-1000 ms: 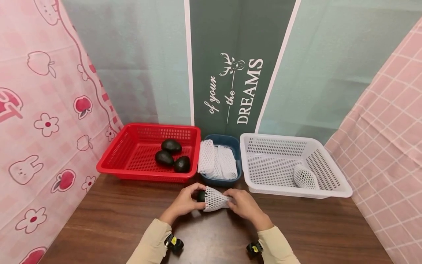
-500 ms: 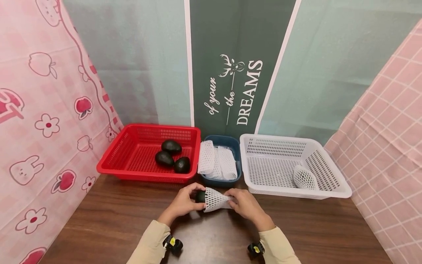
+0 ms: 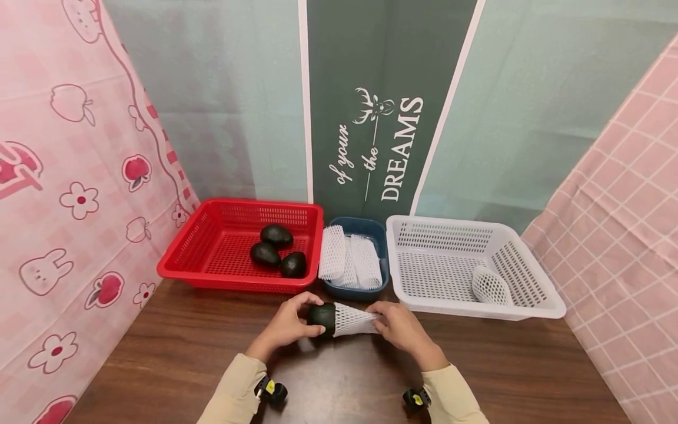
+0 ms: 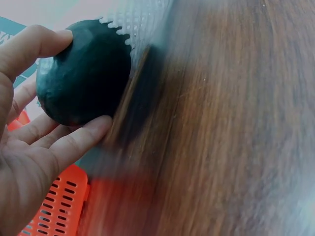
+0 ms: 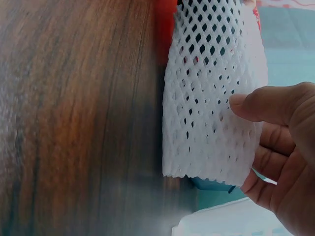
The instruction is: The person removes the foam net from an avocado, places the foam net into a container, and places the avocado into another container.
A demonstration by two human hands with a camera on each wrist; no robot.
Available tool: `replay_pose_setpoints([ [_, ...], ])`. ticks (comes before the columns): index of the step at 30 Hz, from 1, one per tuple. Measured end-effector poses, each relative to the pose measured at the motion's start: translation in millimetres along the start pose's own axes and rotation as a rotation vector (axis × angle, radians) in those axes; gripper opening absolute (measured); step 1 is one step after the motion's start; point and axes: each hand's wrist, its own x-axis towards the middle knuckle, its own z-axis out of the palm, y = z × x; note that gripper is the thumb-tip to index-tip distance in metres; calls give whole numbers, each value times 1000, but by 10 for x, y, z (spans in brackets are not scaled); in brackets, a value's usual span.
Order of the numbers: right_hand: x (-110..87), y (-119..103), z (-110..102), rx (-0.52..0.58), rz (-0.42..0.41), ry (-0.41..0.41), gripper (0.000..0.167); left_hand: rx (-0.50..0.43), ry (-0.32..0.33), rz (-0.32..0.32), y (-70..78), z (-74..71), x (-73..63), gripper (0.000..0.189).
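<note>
My left hand point(image 3: 288, 324) grips a dark green avocado point(image 4: 88, 73) between thumb and fingers, low over the wooden table. The avocado's right end sits inside the mouth of a white foam net sleeve point(image 3: 354, 321); its left part is bare. My right hand point(image 3: 401, 327) pinches the sleeve's far end, thumb on one face and fingers behind, as the right wrist view shows on the foam net point(image 5: 211, 98). In the left wrist view the sleeve's jagged edge lies against the avocado's side.
A red basket point(image 3: 180, 259) at back left holds 3 avocados point(image 3: 265, 254). Beside it a blue bin point(image 3: 382, 247) contains several folded foam net sleeves point(image 3: 365, 262). The white basket point(image 3: 424, 303) at right has one netted avocado point(image 3: 490, 285) in it.
The hands have moved apart, left hand leftward and right hand slightly rightward. More of the avocado is bare now, and the foam net sleeve is stretched out longer to the right.
</note>
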Motion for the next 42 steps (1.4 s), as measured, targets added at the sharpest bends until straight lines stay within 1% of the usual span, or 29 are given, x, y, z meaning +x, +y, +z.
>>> replay_pose_setpoints([
  [4,-23,17,-8,-1,8,0,20,1,22,4,-33,-32,-37,42],
  [6,-39,27,-9,-11,15,0,20,7,32,25,-70,-48,-56,42],
  [9,-69,42,-21,-33,28,6,20,24,52,22,-209,-71,-68,43],
  [13,-111,72,-54,-50,42,23,20,14,81,-16,-383,-118,-71,46],
  [15,-129,92,-66,-52,47,29,20,5,94,-19,-408,-147,-83,46],
  [19,-148,123,-78,-50,50,32,20,6,102,-18,-418,-187,-107,46],
  [23,-146,130,-88,-46,49,40,20,24,96,-18,-411,-200,-109,46],
  [25,-142,130,-92,-39,49,45,21,30,93,-19,-313,-200,-119,46],
  [28,-135,108,-91,-13,51,49,21,40,99,-13,-286,-214,-126,46],
  [30,-124,80,-103,5,58,51,21,39,107,-22,-268,-237,-137,46],
  [32,-109,41,-124,23,65,56,20,45,122,-19,-353,-268,-134,46],
  [39,-27,-65,-198,49,74,49,20,56,156,-50,-382,-348,-160,45],
  [42,12,-83,-210,55,70,48,20,63,163,-64,-342,-369,-186,45],
])
